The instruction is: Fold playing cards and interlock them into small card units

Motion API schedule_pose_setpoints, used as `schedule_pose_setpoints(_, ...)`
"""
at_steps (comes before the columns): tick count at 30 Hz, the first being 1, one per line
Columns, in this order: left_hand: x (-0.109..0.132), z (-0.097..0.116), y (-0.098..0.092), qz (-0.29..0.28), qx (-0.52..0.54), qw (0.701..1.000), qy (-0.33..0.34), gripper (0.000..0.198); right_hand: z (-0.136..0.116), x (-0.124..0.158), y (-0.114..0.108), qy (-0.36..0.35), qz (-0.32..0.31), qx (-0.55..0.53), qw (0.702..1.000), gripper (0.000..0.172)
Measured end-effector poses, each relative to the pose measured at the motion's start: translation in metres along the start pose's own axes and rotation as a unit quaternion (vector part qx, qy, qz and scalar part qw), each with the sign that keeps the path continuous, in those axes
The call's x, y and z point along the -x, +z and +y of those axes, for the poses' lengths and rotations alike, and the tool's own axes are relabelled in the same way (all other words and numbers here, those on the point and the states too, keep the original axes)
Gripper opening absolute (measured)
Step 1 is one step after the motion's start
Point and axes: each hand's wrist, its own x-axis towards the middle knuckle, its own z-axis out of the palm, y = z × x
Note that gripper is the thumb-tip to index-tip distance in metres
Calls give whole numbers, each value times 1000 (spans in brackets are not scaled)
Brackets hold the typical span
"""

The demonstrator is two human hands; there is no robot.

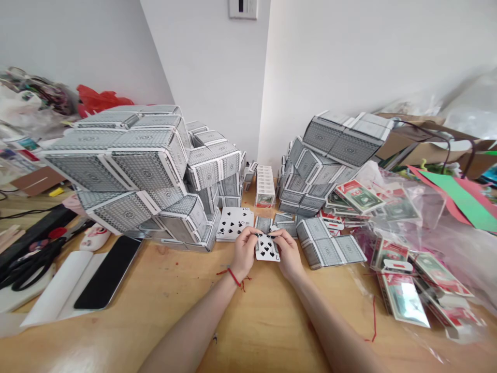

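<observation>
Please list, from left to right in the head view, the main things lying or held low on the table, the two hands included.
Black phone, left hand, playing card held by both hands, right hand, red-and-green card packs at the front right.

Black phone (109, 271) beside white paper (56, 285), near black-handled scissors (47, 248).

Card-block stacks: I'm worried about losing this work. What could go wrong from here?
The left stack is staggered and seems to overhang; a bump might topple it onto the face-up cards beside it. On the right stack, tilted top blocks could slide toward the card boxes. The spade card, held near its upper edge by the left hand and right hand, might crease.
</observation>
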Motion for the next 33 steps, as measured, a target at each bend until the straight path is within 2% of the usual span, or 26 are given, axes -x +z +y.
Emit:
schedule_pose_setpoints(4, 1, -2, 0, 19, 3, 1000, 9, 11, -7, 4, 1, 4, -32, -32, 999, 3)
schedule_pose_setpoints(7, 1, -1, -1, 24, 12, 1000, 13, 11, -12, 6, 2, 9, -76, -69, 995, 10)
schedule_pose_setpoints(9, 2, 0, -1, 30, 7, 999, 25, 11, -13, 6, 4, 36, -100, -79, 991, 16)
schedule_pose_setpoints(13, 3, 5, -3, 16, -17, 998, 50, 11, -7, 4, 5, 96, -92, -56, 990, 23)
schedule_pose_setpoints(17, 3, 5, -6, 5, -32, 998, 57, 12, -4, 3, 1, 134, -129, -65, 980, 28)
schedule_pose_setpoints(24, -2, 6, -13, -12, -44, 997, 68, 15, -8, 1, -5, 108, -185, -14, 977, 32)
schedule_pose_setpoints(29, -3, 12, -20, -67, -67, 991, 99, 22, -3, -3, -8, 74, -138, 6, 988, 30)
schedule_pose_setpoints(31, -2, 12, -22, -97, -66, 988, 98, 25, -2, -3, -9, 59, -124, 21, 990, 29)
schedule_pose_setpoints(33, -2, 10, -22, -104, -76, 988, 85, 26, -2, -4, -10, 39, -114, 44, 992, 28)
